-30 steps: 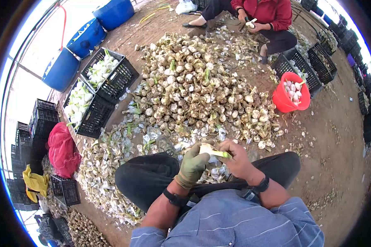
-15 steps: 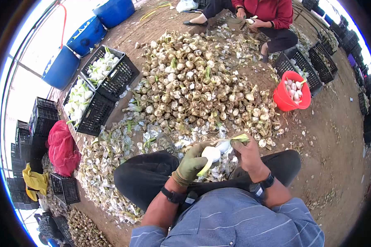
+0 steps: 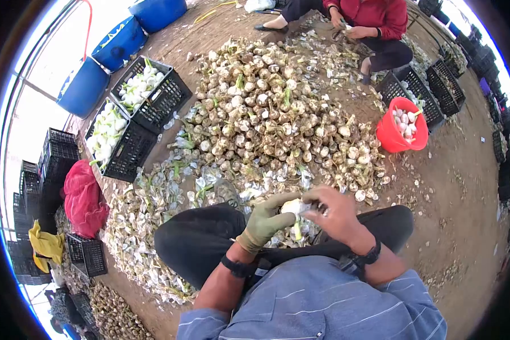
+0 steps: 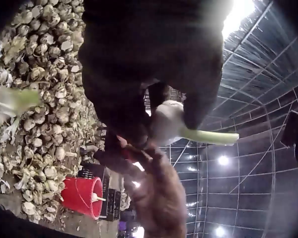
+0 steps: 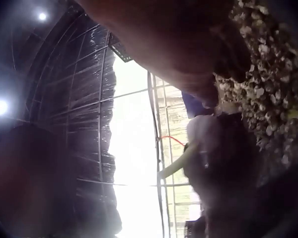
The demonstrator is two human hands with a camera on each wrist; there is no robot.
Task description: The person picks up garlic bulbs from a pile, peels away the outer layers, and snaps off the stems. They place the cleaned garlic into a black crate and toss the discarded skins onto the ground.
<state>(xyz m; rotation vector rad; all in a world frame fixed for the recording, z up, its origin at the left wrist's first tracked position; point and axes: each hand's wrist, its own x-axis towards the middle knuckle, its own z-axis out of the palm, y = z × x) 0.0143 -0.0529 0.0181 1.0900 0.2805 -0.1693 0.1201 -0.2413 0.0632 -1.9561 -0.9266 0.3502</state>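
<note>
In the head view my left hand (image 3: 266,220), in a greenish glove, grips a whitish garlic bulb (image 3: 292,207) above my lap. Its pale green stem (image 3: 297,230) points down toward my body. From the other side my bare right hand (image 3: 335,214) reaches in, fingers and thumb bent and pinching at the bulb's side. The left wrist view shows the bulb (image 4: 169,121) between dark gloved fingers, with the stem (image 4: 211,137) sticking out sideways. Right-hand fingertips meet the bulb from below there. The right wrist view is dark and blurred around both hands.
A large heap of unpeeled garlic (image 3: 266,113) lies ahead, with loose skins (image 3: 147,243) around my legs. Crates of cleaned garlic (image 3: 153,107) stand left, near blue barrels (image 3: 85,88). A red bucket (image 3: 399,136) holds bulbs at right. Another person (image 3: 374,28) sits across the heap.
My right hand pulled a long skin with a green tip off to the right, then came back to the bulb without it. The stem has swung from pointing right to pointing down toward me.
</note>
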